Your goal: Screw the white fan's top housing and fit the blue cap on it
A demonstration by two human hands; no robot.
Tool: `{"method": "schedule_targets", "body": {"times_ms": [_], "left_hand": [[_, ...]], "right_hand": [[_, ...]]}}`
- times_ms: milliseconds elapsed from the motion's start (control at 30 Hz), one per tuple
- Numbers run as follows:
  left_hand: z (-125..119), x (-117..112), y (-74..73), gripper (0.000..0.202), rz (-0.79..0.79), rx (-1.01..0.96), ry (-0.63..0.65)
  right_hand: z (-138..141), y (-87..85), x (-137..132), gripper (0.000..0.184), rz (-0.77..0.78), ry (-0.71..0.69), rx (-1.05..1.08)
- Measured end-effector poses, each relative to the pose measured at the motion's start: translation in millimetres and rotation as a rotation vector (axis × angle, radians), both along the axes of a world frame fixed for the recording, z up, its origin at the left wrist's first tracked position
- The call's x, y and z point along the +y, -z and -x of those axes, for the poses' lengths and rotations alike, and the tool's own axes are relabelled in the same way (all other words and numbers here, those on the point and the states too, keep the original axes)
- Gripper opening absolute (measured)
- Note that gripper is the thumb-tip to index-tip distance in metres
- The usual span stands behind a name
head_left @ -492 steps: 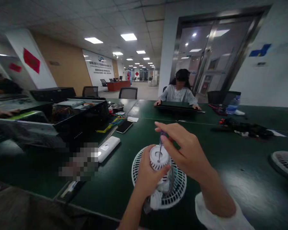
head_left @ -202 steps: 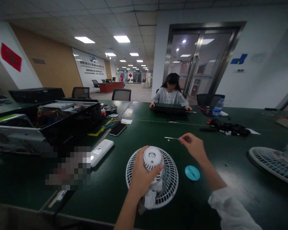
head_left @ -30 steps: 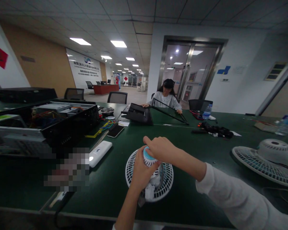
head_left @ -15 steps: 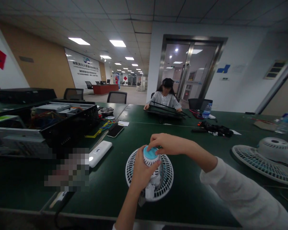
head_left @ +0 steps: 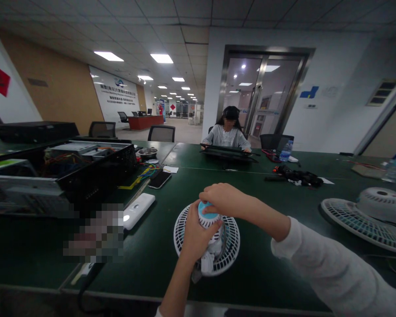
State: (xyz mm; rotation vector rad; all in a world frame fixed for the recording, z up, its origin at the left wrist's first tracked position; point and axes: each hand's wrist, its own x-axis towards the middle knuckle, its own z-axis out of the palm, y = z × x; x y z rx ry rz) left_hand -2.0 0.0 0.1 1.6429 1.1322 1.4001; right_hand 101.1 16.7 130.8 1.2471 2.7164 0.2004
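Note:
A small white fan [head_left: 231, 255] lies on the green table with its round slotted grille down and its motor housing [head_left: 206, 221] pointing up. My left hand [head_left: 195, 233] is wrapped round the housing, thumb on the right side and fingers on the left. On top of the housing sits a light-blue round cap [head_left: 207, 210]. My right hand [head_left: 225, 200] reaches over from the right, its fingers bent and closed at the cap's rim. Part of the cap is hidden beneath it.
An opened black computer case [head_left: 95, 176] stands left, near a white power bank [head_left: 139, 211] and a phone [head_left: 160, 180]. Another fan part [head_left: 379, 204] lies right. Across the table a person [head_left: 229, 132] handles a black panel [head_left: 229, 153].
My right hand has shifted slightly left and turned over the blue cap, while my left hand keeps its hold. The person opposite has lowered the black panel.

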Motion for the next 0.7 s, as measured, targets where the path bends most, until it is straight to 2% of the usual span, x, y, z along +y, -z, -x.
{"method": "schedule_targets", "body": {"times_ms": [200, 300, 367, 533, 700], "left_hand": [[-0.2, -0.8, -1.4, 0.052, -0.012, -0.031, 0.012], [0.3, -1.8, -2.5, 0.052, -0.01, -0.027, 0.021], [0.6, -2.1, -2.7, 0.052, 0.002, -0.02, 0.016], [0.8, -0.7, -0.3, 0.052, 0.009, -0.023, 0.012], [0.8, -0.2, 0.7, 0.051, 0.001, -0.018, 0.013]], "right_hand": [[15.0, 18.1, -1.9, 0.027, -0.097, 0.203, 0.049], [9.5, 16.1, -1.2, 0.026, -0.059, 0.231, 0.077], [0.1, 8.8, -0.6, 0.025, -0.001, 0.173, 0.094], [-20.9, -8.0, 1.8, 0.027, 0.144, -0.07, 0.112], [-18.3, -6.4, 5.7, 0.025, 0.153, -0.115, 0.093]]}}
